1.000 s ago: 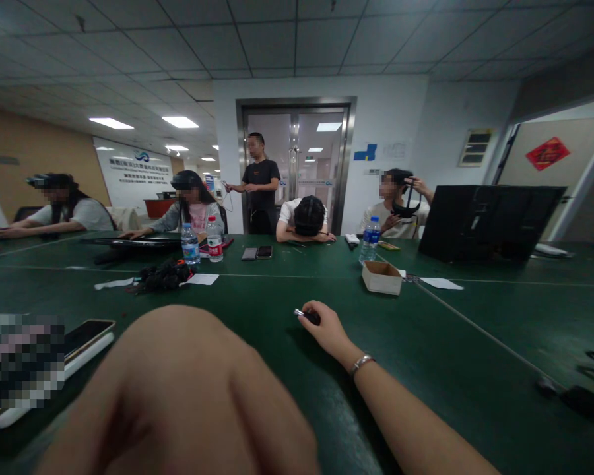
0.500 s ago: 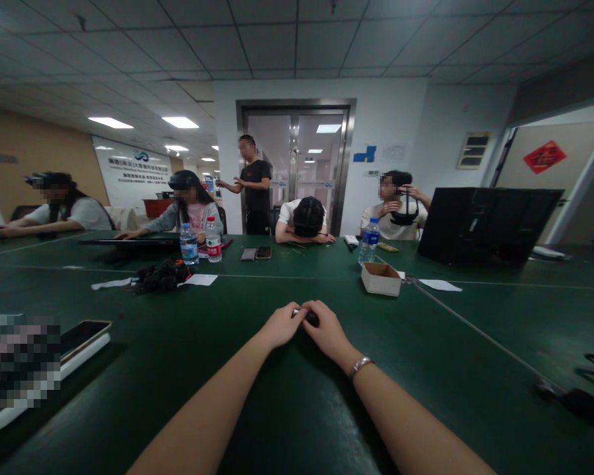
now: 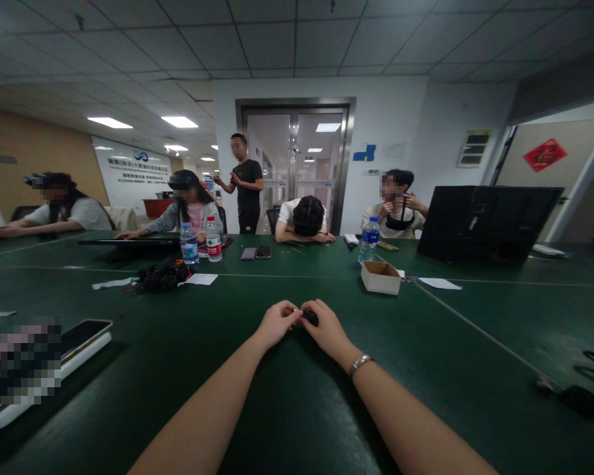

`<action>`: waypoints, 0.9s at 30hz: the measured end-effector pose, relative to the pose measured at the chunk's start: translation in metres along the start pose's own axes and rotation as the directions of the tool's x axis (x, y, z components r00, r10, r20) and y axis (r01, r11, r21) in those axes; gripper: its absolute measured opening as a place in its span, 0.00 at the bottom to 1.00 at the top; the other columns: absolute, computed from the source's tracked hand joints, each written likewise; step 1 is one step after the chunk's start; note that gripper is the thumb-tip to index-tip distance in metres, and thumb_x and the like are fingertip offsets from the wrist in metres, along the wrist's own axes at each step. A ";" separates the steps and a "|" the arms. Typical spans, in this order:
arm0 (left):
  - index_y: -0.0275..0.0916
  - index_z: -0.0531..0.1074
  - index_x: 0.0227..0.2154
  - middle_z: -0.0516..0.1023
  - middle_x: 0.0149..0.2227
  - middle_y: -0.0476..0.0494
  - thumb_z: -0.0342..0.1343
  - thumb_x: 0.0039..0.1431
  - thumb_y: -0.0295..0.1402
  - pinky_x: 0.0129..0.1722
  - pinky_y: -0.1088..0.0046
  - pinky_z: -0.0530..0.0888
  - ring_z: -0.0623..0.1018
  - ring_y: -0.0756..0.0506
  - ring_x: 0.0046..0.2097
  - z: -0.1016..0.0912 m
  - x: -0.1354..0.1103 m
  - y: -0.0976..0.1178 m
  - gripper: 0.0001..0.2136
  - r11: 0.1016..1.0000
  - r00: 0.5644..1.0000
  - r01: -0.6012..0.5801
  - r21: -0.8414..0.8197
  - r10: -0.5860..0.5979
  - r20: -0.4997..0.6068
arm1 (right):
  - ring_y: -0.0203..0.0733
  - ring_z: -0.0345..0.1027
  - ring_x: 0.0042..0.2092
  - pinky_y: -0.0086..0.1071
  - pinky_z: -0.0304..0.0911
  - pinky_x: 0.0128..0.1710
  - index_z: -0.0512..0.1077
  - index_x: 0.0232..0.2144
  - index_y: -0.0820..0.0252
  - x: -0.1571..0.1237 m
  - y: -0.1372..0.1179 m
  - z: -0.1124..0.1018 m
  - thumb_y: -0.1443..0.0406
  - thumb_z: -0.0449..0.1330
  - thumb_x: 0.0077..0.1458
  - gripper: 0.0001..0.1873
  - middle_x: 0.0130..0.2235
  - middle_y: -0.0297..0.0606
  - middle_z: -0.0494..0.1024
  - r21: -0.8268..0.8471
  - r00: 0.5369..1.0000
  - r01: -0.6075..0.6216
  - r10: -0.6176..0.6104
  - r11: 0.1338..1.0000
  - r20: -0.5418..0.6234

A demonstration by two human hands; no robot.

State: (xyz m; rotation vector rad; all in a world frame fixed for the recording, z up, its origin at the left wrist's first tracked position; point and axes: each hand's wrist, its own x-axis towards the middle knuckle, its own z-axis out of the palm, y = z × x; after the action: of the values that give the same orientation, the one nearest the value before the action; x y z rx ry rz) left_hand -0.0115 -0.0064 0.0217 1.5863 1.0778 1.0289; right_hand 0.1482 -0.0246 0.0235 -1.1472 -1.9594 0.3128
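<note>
"Green tabletop [image 3: 297, 402] in the foreground; where's the small black object [image 3: 310, 317]?"

"Clamped in the right hand [image 3: 327, 328], apparently to steady it. The left hand [image 3: 276, 324] brings fingertips to its left end; gripping or not, I cannot tell."

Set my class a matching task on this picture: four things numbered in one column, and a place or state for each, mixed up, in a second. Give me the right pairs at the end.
Things
1. Black object
2. Bracelet
3. Box
4. Red-labelled bottle

Places and states
A. Around the wrist, behind the right hand
B. Standing beside another bottle
C. In the grip of the right hand
D. Pale, with an open top

Right pairs
1-C, 2-A, 3-D, 4-B
</note>
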 end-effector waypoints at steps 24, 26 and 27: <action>0.34 0.71 0.33 0.76 0.35 0.43 0.64 0.44 0.31 0.39 0.71 0.71 0.75 0.49 0.36 -0.010 -0.001 0.002 0.12 0.980 0.999 0.034 -0.198 -0.026 0.041 | 0.39 0.65 0.38 0.34 0.62 0.40 0.72 0.36 0.59 0.001 -0.001 -0.002 0.67 0.57 0.52 0.07 0.36 0.38 0.71 0.002 1.000 -0.001 0.001 1.000 0.014; 0.34 0.71 0.33 0.76 0.35 0.43 0.65 0.43 0.32 0.39 0.70 0.71 0.75 0.49 0.35 -0.010 0.001 0.000 0.13 0.979 0.999 0.035 -0.201 -0.030 0.024 | 0.39 0.66 0.39 0.34 0.62 0.42 0.72 0.36 0.59 0.001 0.001 0.000 0.68 0.58 0.50 0.09 0.36 0.38 0.71 0.005 1.000 0.008 -0.008 1.000 -0.001; 0.34 0.71 0.33 0.76 0.35 0.43 0.65 0.43 0.32 0.38 0.70 0.71 0.74 0.49 0.35 -0.010 0.002 -0.002 0.14 0.979 0.999 0.032 -0.202 -0.030 0.016 | 0.39 0.66 0.40 0.35 0.62 0.43 0.71 0.37 0.59 0.001 0.002 0.001 0.69 0.58 0.49 0.11 0.37 0.38 0.72 0.016 1.000 0.009 -0.009 1.000 -0.016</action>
State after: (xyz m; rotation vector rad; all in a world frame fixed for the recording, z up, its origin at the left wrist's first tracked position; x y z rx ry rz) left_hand -0.0207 -0.0023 0.0224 1.4061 0.9543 1.0710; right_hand 0.1485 -0.0221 0.0221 -1.1268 -1.9445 0.3129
